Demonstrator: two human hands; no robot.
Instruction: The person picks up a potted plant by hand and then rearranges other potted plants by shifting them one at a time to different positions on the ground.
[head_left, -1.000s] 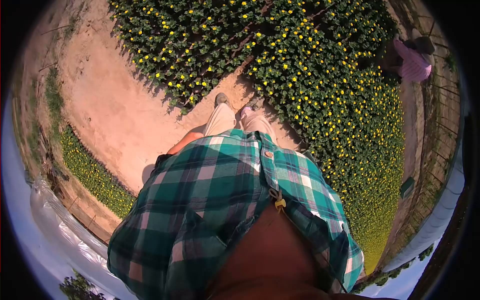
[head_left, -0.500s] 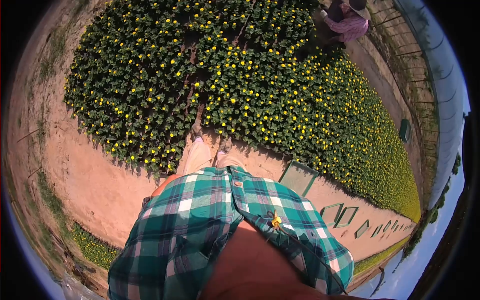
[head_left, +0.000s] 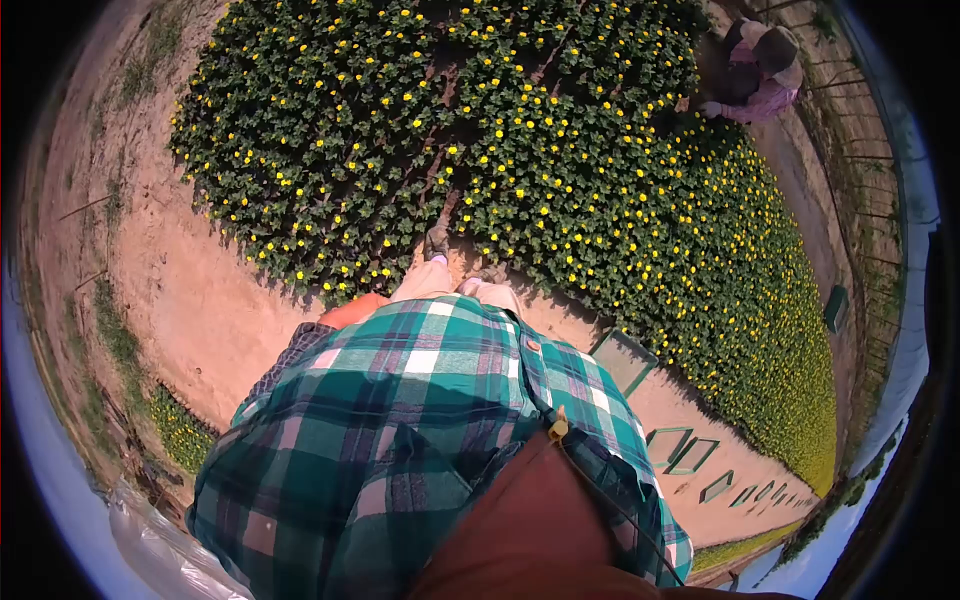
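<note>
A bare patch of my left arm or hand point(head_left: 354, 312) shows past a dark checked sleeve point(head_left: 298, 350), beside my light trousers point(head_left: 425, 281). Its fingers are hidden behind my body and the green plaid shirt point(head_left: 410, 400). My right hand is out of view. On the shirt's open collar hangs a yellow toggle point(head_left: 558, 430) on a dark cord. Just beyond my shoes point(head_left: 437, 241) grows a dense bed of leafy plants with yellow flowers point(head_left: 520, 190). The left arm is nearest the bed's front edge, and I cannot make out any contact.
Another person point(head_left: 765, 75) in a hat bends over the far right of the bed. Green-framed panels point(head_left: 625, 360) lie along the sandy path point(head_left: 255, 330). A green crate point(head_left: 836, 308) stands past the bed. Clear plastic point(head_left: 160, 545) shows at lower left.
The view has shifted, so the bed and my feet sit further right. More of my left sleeve and arm shows. The other person has bent lower.
</note>
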